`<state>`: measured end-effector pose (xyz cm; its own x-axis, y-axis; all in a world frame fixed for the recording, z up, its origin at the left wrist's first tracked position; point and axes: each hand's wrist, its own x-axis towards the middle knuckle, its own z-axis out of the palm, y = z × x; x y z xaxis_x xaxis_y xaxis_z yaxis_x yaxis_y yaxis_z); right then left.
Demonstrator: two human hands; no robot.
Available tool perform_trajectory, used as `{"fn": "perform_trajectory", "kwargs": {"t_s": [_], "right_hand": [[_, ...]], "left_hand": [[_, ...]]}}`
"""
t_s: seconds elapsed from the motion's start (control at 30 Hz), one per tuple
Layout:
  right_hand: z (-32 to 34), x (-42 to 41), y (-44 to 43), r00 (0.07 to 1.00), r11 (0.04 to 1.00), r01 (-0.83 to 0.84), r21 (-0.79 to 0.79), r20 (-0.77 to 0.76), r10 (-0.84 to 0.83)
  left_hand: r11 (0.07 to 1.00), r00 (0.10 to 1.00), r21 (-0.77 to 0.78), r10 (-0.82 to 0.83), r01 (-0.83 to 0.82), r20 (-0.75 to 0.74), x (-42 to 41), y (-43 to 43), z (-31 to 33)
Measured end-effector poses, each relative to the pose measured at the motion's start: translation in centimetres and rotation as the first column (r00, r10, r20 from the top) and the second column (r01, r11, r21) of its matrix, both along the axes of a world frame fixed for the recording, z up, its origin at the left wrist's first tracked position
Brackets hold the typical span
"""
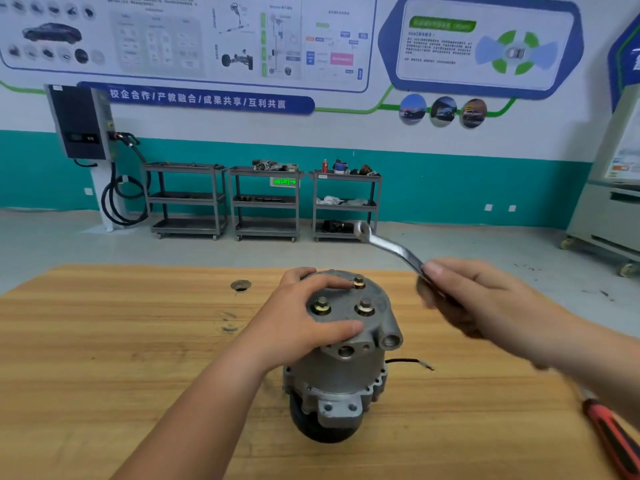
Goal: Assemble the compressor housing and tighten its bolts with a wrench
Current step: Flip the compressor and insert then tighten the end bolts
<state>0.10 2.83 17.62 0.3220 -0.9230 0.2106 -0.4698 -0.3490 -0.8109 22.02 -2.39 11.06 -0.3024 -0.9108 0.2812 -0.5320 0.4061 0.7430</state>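
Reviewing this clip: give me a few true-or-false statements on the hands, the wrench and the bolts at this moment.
1. The right hand holds the silver metal wrench in the air, off the bolts. True.
2. The left hand holds a tool. False: it rests on top of the grey metal compressor housing; the red-and-black-handled screwdriver lies on the wooden table.
3. Three brass-coloured bolts sit in the housing's top. True.
4. The housing lies on its side. False: it stands upright.
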Motion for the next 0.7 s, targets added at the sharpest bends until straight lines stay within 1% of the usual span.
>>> {"fn": "perform_trajectory", "kwargs": {"t_s": [0.03, 0.07, 0.1, 0.13, 0.2, 0.27, 0.3, 0.37, 0.5, 0.57, 0.6, 0.7], "right_hand": [[0.2, -0.9, -1.0, 0.98, 0.997, 0.021, -0.073, -0.198, -0.035], [0.5, -1.6, -1.8, 0.92, 0.989, 0.03, -0.144, -0.384, -0.083], [0.7, -2.0, -2.4, 0.835, 0.98, 0.031, -0.194, -0.534, -0.132], [1.0, -2.4, -3.0, 0.755, 0.974, 0.027, -0.226, -0.634, -0.168], [1.6, -2.5, -4.1, 0.628, 0.956, -0.014, -0.293, -0.747, -0.219], [2.2, -2.2, -5.0, 0.509, 0.904, -0.135, -0.405, -0.811, -0.288], [2.5, -2.0, -5.5, 0.475, 0.88, -0.193, -0.435, -0.826, -0.304], [2.7, -1.8, -6.4, 0.483, 0.868, -0.245, -0.431, -0.831, -0.276], [2.3, -1.3, -7.6, 0.528, 0.905, -0.303, -0.3, -0.843, -0.103], [2.2, -1.1, -8.1, 0.537, 0.909, -0.313, -0.277, -0.841, -0.071], [2.3, -1.1, -8.4, 0.527, 0.909, -0.312, -0.277, -0.847, -0.077], [2.7, -1.0, -9.0, 0.455, 0.908, -0.324, -0.264, -0.885, -0.095]], "left_hand": [[1.0, 1.0, 0.01, -0.006, 0.006, -0.005, 0.1, -0.1, 0.1], [1.0, 1.0, 0.015, -0.013, 0.013, -0.007, 0.2, -0.1, 0.1], [1.0, 1.0, 0.018, -0.021, 0.021, -0.004, 0.2, -0.1, 0.2], [0.999, 1.0, 0.02, -0.03, 0.03, 0.003, 0.3, -0.1, 0.3], [0.998, 0.999, 0.029, -0.048, 0.048, 0.005, 0.4, -0.1, 0.4], [0.998, 0.998, 0.03, -0.061, 0.061, -0.006, 0.4, -0.1, 0.5], [0.997, 0.998, 0.028, -0.067, 0.067, -0.011, 0.5, -0.1, 0.6], [0.997, 0.997, 0.029, -0.078, 0.078, -0.008, 0.6, -0.2, 0.7], [0.996, 0.997, 0.045, -0.083, 0.083, 0.006, 0.6, -0.3, 0.8], [0.996, 0.997, 0.045, -0.083, 0.083, 0.004, 0.6, -0.2, 0.9], [0.995, 0.996, 0.045, -0.084, 0.084, 0.005, 0.6, -0.2, 0.9], [0.995, 0.996, 0.049, -0.087, 0.087, 0.01, 0.7, -0.2, 1.0]]}}
